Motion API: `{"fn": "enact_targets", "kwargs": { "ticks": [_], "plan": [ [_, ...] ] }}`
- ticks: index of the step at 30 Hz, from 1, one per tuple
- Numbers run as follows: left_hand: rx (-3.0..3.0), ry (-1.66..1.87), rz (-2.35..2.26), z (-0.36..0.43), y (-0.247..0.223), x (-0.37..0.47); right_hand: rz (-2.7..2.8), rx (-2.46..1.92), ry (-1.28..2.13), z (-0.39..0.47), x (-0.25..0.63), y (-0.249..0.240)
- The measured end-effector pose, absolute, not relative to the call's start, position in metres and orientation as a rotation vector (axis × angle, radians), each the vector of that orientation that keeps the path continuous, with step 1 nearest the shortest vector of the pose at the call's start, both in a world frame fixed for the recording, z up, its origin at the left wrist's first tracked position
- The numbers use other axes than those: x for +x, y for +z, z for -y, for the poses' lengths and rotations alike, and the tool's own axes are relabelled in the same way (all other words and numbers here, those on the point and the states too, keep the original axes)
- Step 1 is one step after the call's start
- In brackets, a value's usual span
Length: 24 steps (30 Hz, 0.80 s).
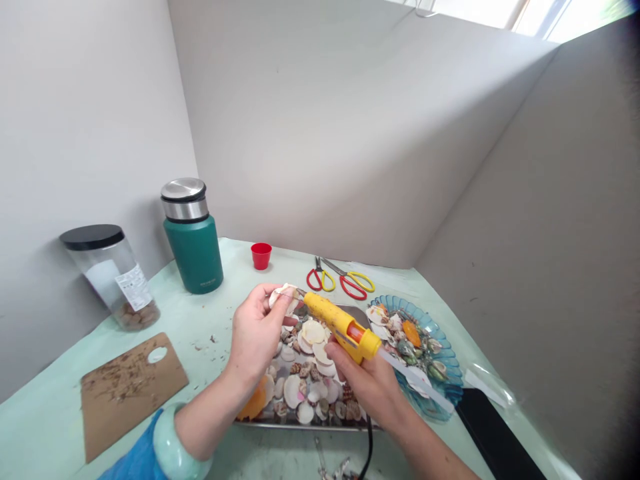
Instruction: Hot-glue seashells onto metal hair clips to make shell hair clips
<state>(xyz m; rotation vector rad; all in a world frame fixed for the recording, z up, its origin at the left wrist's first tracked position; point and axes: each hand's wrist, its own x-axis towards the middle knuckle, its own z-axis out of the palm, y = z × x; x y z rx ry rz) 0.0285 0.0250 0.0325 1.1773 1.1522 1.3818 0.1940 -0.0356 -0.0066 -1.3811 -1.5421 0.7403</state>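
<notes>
Between the fingers and thumb of my left hand [257,327] is a pale seashell [283,293], held up above the tray. My right hand [373,383] is wrapped round the handle of a yellow glue gun [340,323]. Its metal nozzle meets the shell's edge or sits very close to it; I cannot tell which. A long clear glue stick [420,381] sticks out of the gun's back end. Below both hands lies a metal tray [300,425] full of shells, scallops and small snail shells among them. The trigger is hidden by my right hand.
A blue glass plate [450,363] of shells stands right, beside a black flat object [497,433]. Two pairs of scissors [353,283] and a red cup [261,256] are behind. Leftward are a green flask [194,250], a jar [125,287] and a stained cardboard piece [130,393].
</notes>
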Motion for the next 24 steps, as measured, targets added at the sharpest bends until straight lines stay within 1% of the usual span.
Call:
{"fn": "enact_targets", "kwargs": {
  "ticks": [24],
  "plan": [
    [1.198,1.374,-1.136,-0.0259,0.0301,0.0272,1.576,-1.340,0.695,0.0347,0.1898,-0.0021]
  ]
}}
